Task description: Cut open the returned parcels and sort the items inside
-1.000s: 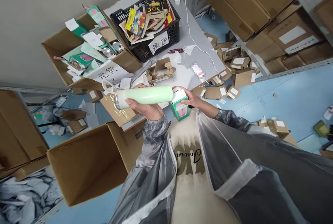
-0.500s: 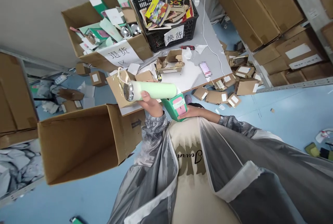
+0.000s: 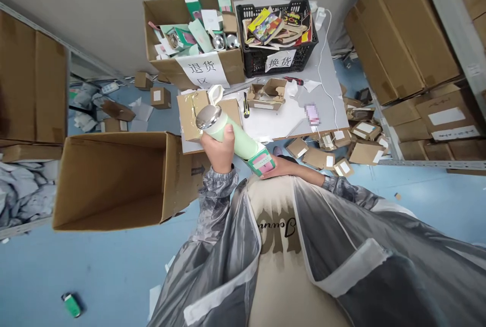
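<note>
Beyond the fingers stands the grey table (image 3: 326, 99), and on its far side sit a cardboard carton (image 3: 228, 66) stuffed with green packets and a black crate (image 3: 279, 58) of books. To the left of the fingers, an open brown box (image 3: 114, 180) lies on its side on the blue floor. The left hand (image 3: 219, 151) has its fingers wrapped tight around the upper body of a pale green flask (image 3: 237, 139), just below its shiny cap, which tilts up and away. The flask's lower end goes into a green carton sleeve (image 3: 262, 161) with a pink label. The right hand (image 3: 283, 166) cups that sleeve from beneath; its fingers are mostly hidden, so how they grip cannot be told. Flask and sleeve meet between the two hands, close in front of the person's chest.

To seat the flask well, it would help to keep its axis in line with the sleeve's mouth, hold the sleeve steady without crushing its walls, and slide the flask down smoothly so the flaps do not fold inward.
</note>
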Motion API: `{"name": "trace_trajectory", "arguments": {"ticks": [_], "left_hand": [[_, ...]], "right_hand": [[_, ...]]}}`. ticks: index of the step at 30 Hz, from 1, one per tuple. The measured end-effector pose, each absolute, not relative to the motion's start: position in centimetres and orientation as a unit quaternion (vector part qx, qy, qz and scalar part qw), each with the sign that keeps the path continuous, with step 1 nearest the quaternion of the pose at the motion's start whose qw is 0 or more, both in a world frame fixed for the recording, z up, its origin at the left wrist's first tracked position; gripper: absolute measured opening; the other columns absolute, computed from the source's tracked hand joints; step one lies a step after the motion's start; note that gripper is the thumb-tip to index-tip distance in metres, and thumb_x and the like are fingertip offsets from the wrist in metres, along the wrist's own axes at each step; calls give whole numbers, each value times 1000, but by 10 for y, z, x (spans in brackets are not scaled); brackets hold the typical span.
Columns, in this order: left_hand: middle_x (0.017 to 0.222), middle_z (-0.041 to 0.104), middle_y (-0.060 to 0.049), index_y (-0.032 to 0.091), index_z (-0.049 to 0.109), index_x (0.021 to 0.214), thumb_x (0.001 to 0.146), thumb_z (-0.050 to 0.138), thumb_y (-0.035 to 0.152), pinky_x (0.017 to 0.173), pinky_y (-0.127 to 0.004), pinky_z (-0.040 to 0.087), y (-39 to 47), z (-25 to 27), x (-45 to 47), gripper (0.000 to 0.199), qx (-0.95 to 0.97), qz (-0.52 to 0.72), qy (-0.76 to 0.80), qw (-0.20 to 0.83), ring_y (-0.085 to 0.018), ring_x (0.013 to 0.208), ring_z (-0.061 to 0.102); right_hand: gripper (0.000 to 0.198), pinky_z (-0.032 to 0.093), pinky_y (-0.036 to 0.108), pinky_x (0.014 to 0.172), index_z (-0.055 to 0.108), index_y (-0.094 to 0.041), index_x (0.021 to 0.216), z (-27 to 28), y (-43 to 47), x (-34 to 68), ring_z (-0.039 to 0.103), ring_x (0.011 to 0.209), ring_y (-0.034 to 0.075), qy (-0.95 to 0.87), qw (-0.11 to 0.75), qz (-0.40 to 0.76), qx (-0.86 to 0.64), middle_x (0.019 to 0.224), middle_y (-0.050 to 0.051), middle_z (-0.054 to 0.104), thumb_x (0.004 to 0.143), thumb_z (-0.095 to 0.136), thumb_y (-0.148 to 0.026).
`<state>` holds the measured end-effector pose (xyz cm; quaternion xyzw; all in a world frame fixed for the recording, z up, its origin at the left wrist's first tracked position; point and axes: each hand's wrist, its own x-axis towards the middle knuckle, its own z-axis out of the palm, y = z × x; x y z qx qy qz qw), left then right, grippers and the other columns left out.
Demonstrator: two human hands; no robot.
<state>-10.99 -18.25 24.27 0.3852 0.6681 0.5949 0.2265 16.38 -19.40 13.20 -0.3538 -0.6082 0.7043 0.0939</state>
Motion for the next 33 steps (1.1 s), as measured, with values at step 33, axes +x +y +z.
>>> {"name": "trace_trajectory", "arguments": {"ticks": [33], "left_hand": [[123,92,-12,24,87,120,94,98,70,99,-41,72,-164,197,-87,54,442,469,692,325,-30,110,87]], "right_hand": [[93,71,45,118,91,-22,149,124,-100,188,83,135,35,-471,129,798,-352,139,9,92,70,123,-60]]}}
